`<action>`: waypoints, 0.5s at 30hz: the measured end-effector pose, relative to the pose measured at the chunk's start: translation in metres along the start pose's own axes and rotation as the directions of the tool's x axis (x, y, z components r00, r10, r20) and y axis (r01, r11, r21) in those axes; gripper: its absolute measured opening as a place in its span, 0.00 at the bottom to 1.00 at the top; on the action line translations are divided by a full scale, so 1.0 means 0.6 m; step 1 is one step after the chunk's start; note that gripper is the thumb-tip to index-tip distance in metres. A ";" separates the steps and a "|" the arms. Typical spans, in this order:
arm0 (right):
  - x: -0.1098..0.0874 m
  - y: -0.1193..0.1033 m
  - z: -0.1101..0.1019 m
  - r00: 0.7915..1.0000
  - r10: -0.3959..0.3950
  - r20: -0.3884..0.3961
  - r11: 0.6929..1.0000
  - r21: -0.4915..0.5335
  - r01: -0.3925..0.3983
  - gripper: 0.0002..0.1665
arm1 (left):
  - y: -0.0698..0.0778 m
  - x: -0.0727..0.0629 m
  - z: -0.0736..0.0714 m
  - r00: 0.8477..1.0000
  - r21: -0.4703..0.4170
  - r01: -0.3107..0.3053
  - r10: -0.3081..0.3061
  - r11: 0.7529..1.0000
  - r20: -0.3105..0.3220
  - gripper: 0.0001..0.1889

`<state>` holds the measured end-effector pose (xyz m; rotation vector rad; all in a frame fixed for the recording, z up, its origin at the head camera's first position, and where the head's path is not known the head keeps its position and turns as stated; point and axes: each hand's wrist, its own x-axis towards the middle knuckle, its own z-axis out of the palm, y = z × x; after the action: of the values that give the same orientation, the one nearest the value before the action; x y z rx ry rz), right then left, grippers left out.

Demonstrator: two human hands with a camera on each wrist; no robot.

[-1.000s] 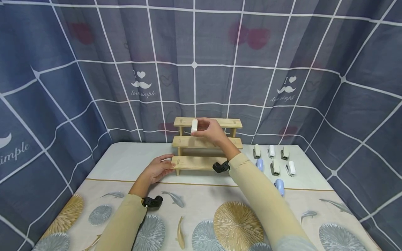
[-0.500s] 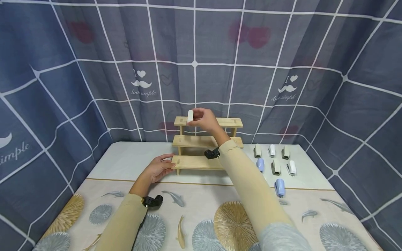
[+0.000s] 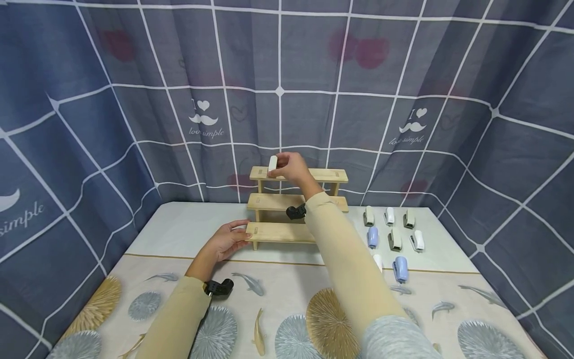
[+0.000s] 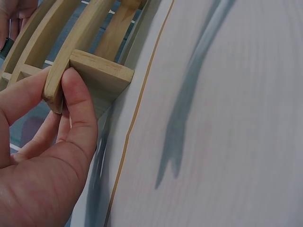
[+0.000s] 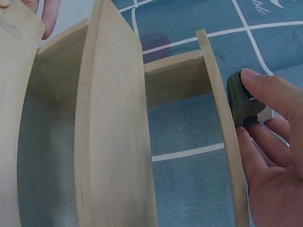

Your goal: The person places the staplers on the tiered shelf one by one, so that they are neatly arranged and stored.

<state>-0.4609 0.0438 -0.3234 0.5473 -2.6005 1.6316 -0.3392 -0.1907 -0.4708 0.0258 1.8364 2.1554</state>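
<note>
A light wooden three-step display stand (image 3: 282,232) stands at the back of the table. My left hand (image 3: 225,242) pinches the left end of its lowest board; in the left wrist view the thumb (image 4: 78,94) presses one face and the fingers lie on the other. At the left part of the top board, my right hand (image 3: 292,168) holds a small cream stapler (image 3: 272,164) between thumb and fingers. The right wrist view shows this stapler (image 5: 240,101) looking dark olive in shadow, right at the top board (image 5: 222,113).
Several small staplers stand on the right of the table, among them a blue one (image 3: 400,269), a white one (image 3: 417,241) and a cream one (image 3: 394,239). A patterned cloth (image 3: 251,319) covers the front. Behind hangs a checked curtain (image 3: 251,114).
My right hand has carried the stapler up and slightly left, from before the stand to its top board, then settled there. The left hand has kept its grip in place.
</note>
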 end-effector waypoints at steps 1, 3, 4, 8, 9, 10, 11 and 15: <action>0.000 0.000 0.000 1.000 0.004 0.001 1.000 -0.003 -0.004 0.43 | 0.000 0.000 0.000 1.000 0.001 -0.002 0.002 1.000 0.001 0.36; 0.001 0.000 0.000 1.000 0.009 0.005 1.000 -0.009 -0.009 0.43 | 0.000 -0.001 0.001 1.000 0.007 -0.002 0.002 1.000 0.003 0.36; 0.001 0.000 0.000 1.000 0.013 0.009 1.000 -0.012 -0.013 0.44 | 0.000 -0.001 0.001 1.000 0.009 -0.002 0.002 1.000 0.003 0.36; 0.002 0.001 0.000 1.000 0.018 0.015 1.000 -0.008 -0.018 0.44 | 0.001 -0.001 0.002 1.000 0.008 0.004 -0.004 1.000 -0.004 0.36; 0.002 0.001 0.000 1.000 0.019 0.015 1.000 -0.006 -0.019 0.44 | 0.001 -0.001 0.002 1.000 0.008 0.004 -0.004 1.000 -0.003 0.36; 0.002 0.001 0.000 1.000 0.018 0.015 1.000 -0.007 -0.018 0.44 | 0.001 0.000 0.002 1.000 0.006 0.003 -0.003 1.000 -0.004 0.36; 0.002 0.002 0.000 1.000 0.017 0.013 1.000 -0.007 -0.017 0.44 | 0.001 0.000 0.002 1.000 0.002 0.003 -0.003 1.000 -0.005 0.36; 0.001 0.003 0.001 1.000 0.019 0.013 1.000 -0.009 -0.019 0.43 | 0.000 0.001 0.000 1.000 -0.004 -0.005 0.005 1.000 0.002 0.36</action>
<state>-0.4619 0.0438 -0.3253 0.5371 -2.6288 1.6267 -0.3399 -0.1904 -0.4711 0.0315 1.8326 2.1620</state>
